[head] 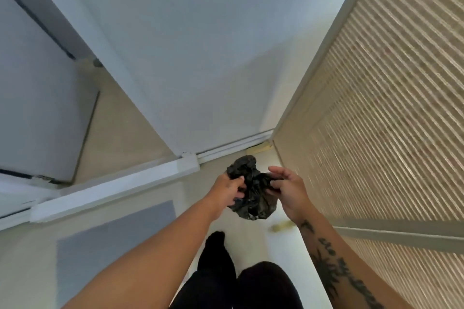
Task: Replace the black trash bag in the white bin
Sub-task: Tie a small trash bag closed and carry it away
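A crumpled black trash bag [252,189] hangs in the air between my two hands, above the pale floor. My left hand [227,192] grips its left side with curled fingers. My right hand [288,189] pinches the bag's right side between thumb and fingers. The bag is bunched into a small lump with a knot-like tuft at the top. No white bin is in view.
A white wall [200,57] with a white baseboard [113,188] stands ahead. A ribbed beige panel [389,120] runs along the right. A grey mat [113,246] lies on the floor at the lower left. My dark-clothed legs [238,278] are below.
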